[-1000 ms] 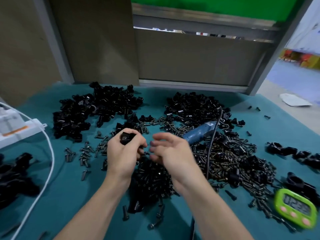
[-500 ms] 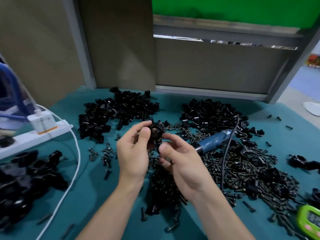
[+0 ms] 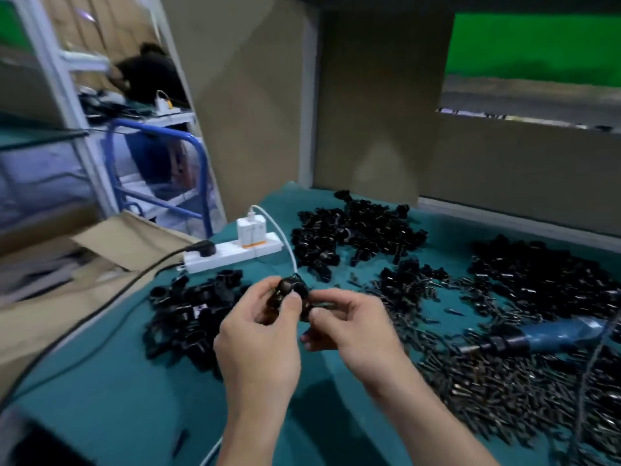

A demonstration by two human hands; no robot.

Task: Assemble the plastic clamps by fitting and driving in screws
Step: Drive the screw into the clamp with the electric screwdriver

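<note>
Both hands hold one black clamp [image 3: 291, 294] above the bench [image 3: 134, 391]: left hand [image 3: 257, 341] fingers curled around it, right hand [image 3: 353, 327] fingers pinching its side; screws [image 3: 487, 391] lie at right.

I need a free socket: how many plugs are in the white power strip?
2. A black plug at the left end of the power strip; a white charger further right. None appears hidden.

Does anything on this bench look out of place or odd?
Nothing looks damaged. The blue screwdriver lies on the loose screw heap at right, and stray screws dot the teal mat: untidy, not wrong.
</note>
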